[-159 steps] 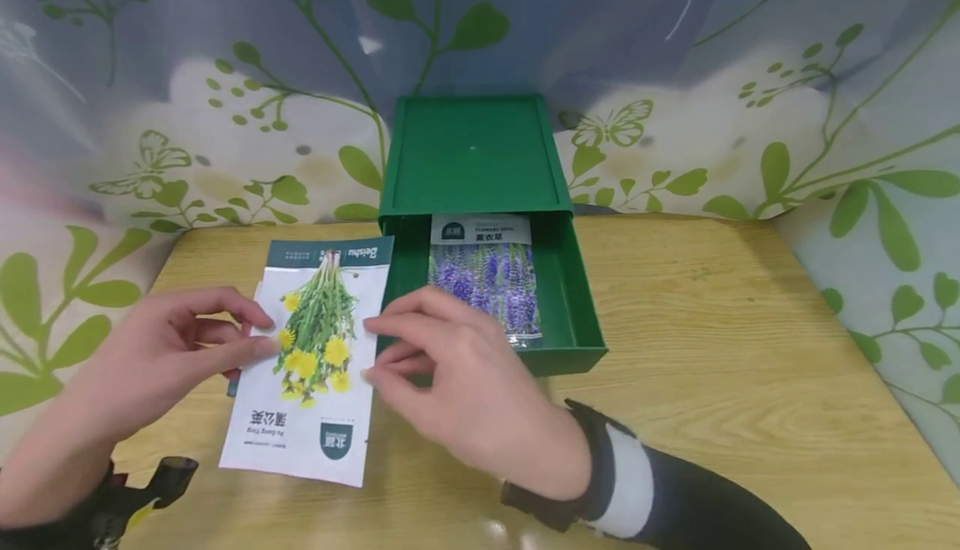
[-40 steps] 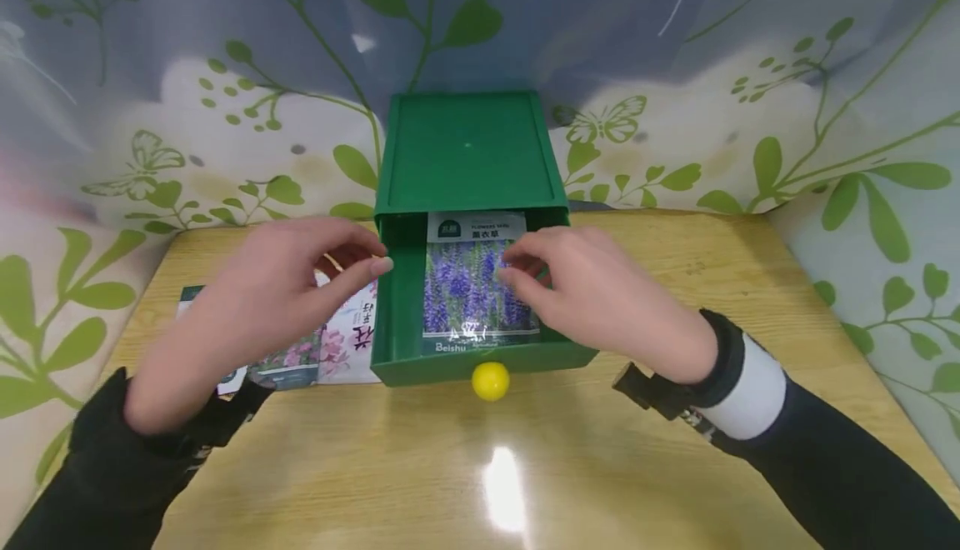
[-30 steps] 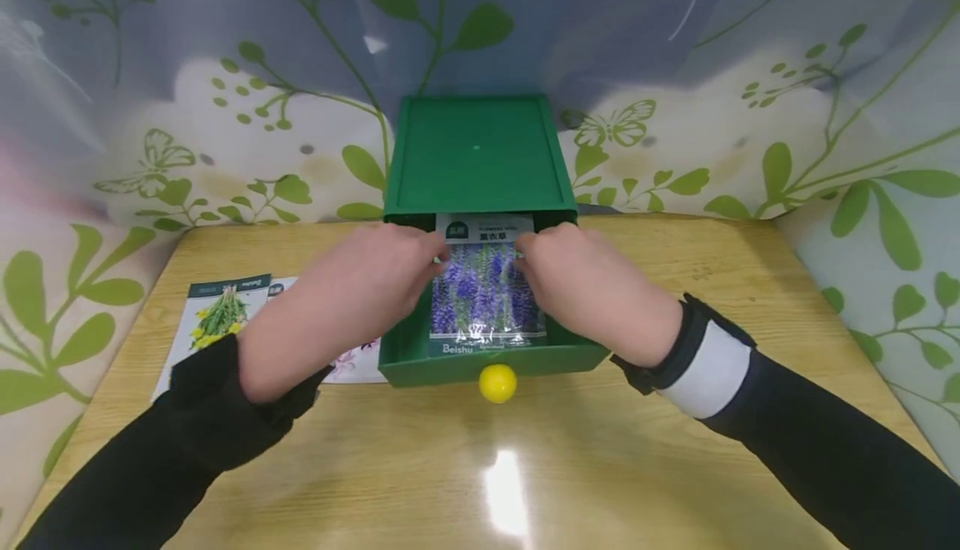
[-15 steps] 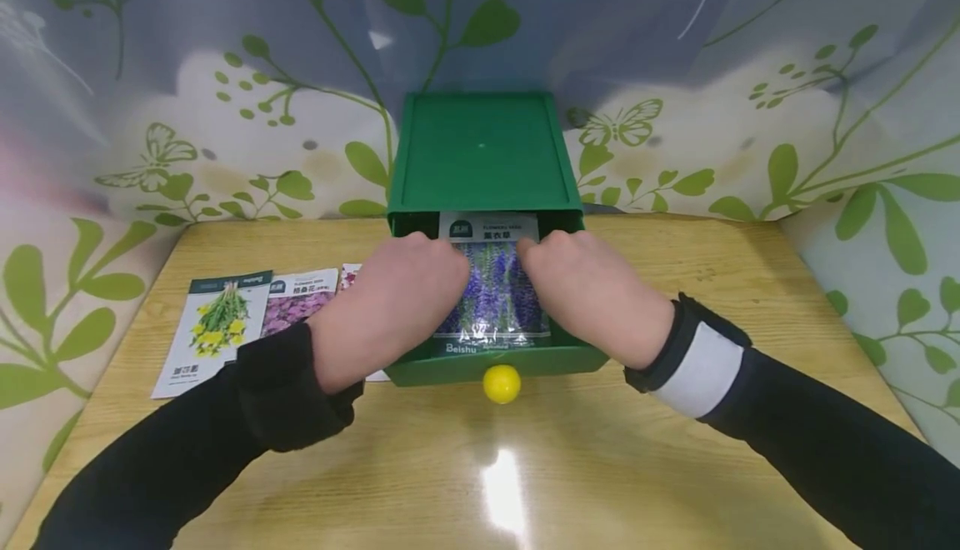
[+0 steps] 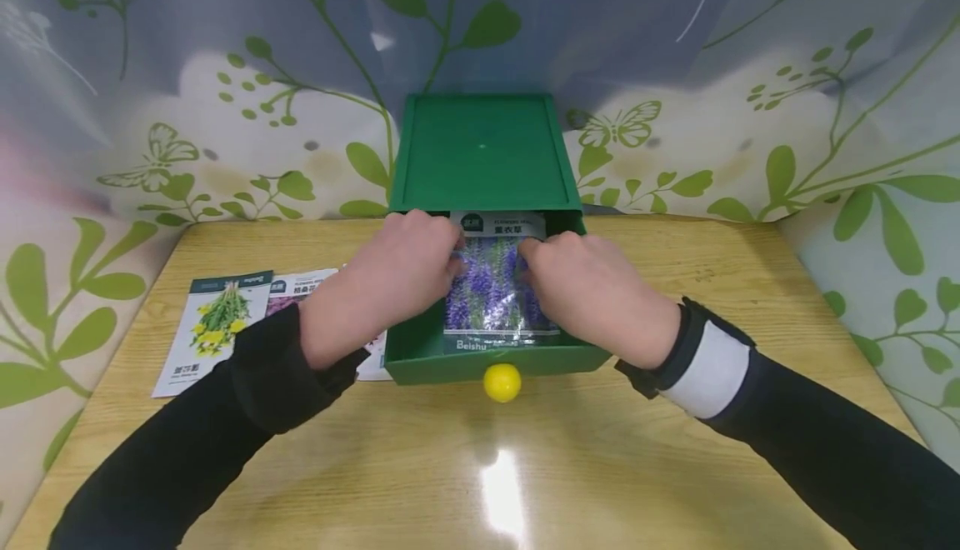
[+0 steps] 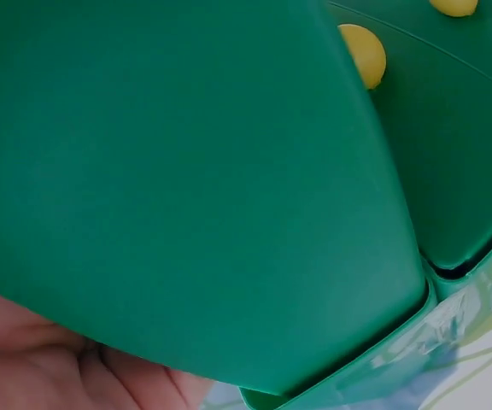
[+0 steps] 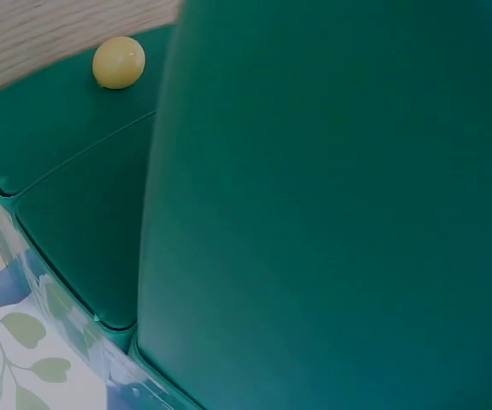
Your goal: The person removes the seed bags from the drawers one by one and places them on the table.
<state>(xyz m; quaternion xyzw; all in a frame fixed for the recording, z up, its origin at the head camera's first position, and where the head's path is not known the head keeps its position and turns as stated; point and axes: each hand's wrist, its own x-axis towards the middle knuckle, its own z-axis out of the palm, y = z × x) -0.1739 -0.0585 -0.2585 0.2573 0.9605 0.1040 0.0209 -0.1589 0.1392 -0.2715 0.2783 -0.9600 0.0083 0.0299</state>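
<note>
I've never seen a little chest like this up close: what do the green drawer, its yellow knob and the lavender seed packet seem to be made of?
The green drawer looks like moulded plastic: smooth, evenly coloured walls with rounded edges. The yellow knob seems glossy plastic too. The lavender seed packet looks like printed plastic film or coated paper; glare shows near its lower edge.

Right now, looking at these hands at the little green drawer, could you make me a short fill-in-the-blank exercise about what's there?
1. The seed packet lying inside the pulled-out green plastic drawer shows flowers coloured ____.
2. The small round knob on the drawer's front is coloured ____.
3. The packet with yellow flowers lies flat on the wooden ____, on the person's left.
4. The left hand and right hand both touch the packet that lies in the ____.

Missing words: purple; yellow; table; drawer
</note>
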